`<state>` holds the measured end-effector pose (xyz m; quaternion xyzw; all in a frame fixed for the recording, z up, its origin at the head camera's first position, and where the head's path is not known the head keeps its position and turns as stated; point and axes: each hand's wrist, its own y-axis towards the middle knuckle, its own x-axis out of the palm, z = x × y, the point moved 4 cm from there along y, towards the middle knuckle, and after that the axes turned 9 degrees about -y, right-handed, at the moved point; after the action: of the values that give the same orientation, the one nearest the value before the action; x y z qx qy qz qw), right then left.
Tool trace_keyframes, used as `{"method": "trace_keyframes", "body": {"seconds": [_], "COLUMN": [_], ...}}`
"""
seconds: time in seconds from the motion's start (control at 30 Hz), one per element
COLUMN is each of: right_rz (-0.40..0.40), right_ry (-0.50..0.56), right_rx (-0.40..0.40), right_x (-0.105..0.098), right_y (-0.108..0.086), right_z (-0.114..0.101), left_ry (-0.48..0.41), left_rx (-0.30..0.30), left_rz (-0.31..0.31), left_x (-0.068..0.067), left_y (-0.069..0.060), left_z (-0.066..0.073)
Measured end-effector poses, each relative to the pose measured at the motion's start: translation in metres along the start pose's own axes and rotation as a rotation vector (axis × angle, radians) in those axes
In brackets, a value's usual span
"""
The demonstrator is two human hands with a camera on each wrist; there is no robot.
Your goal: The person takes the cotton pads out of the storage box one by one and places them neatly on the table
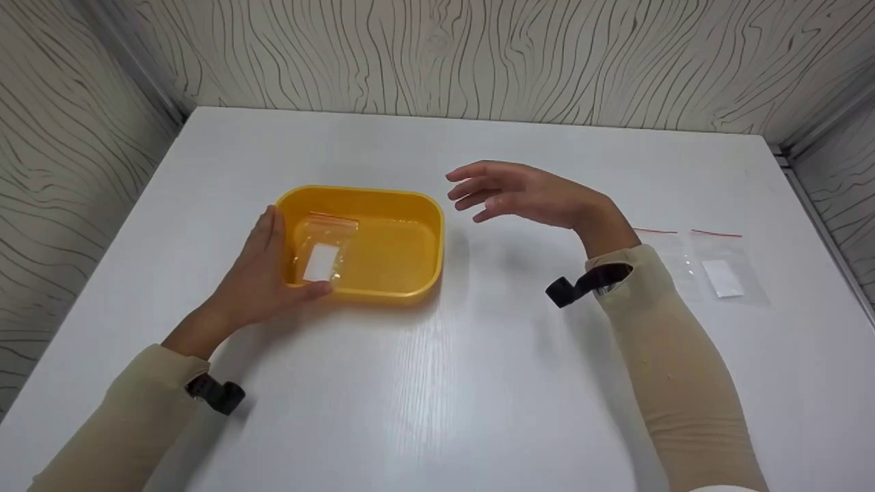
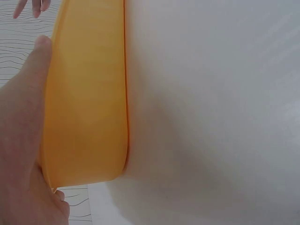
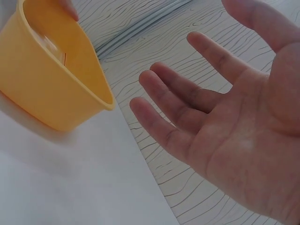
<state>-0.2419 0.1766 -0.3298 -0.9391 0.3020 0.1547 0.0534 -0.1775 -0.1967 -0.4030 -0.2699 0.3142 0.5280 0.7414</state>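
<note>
A yellow plastic tub (image 1: pixel 393 296) stands left of centre on the white table. My left hand (image 1: pixel 256 277) holds its near-left corner, thumb along the front rim and fingers against the left end. In the left wrist view, the thumb (image 2: pixel 37 58) lies along the tub's rim and fingertips show at its end. Inside the tub lies a clear zip bag (image 1: pixel 335 236) with a white label. My right hand (image 1: pixel 516 191) hovers to the right of the tub, apart from it. Its fingers are spread and loosely bent, and the palm (image 3: pixel 243 136) holds nothing.
Two more clear zip bags with red seal lines lie at the right. One bag (image 1: pixel 724 277) shows a white label; the other bag (image 1: pixel 673 256) is partly hidden by the right forearm. A patterned wall (image 1: pixel 437 58) runs behind the table (image 1: pixel 410 396).
</note>
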Motion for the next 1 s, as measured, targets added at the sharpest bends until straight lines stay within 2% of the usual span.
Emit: {"method": "trace_keyframes", "body": {"seconds": [0.23,0.57,0.7,1.0], "right_rz": [-0.027,-0.069,-0.068,-0.015], "right_ry": [-0.073,-0.059,-0.05,-0.082], "right_rx": [0.042,0.056,0.067,0.163], "right_x": [0.001,0.008,0.011,0.016], "right_y": [0.014,0.035,0.042,0.057], "right_z": [-0.008,-0.016,-0.017,-0.018], "left_ry": [0.007,0.013,0.01,0.016], "left_rx": [-0.005,-0.013,-0.018,-0.004], "left_rz": [-0.006,-0.005,-0.007,0.004], "left_x": [-0.001,-0.001,-0.001,-0.001], "left_y": [0.001,-0.001,-0.002,-0.001], "left_z": [0.001,0.0,0.0,0.001]}}
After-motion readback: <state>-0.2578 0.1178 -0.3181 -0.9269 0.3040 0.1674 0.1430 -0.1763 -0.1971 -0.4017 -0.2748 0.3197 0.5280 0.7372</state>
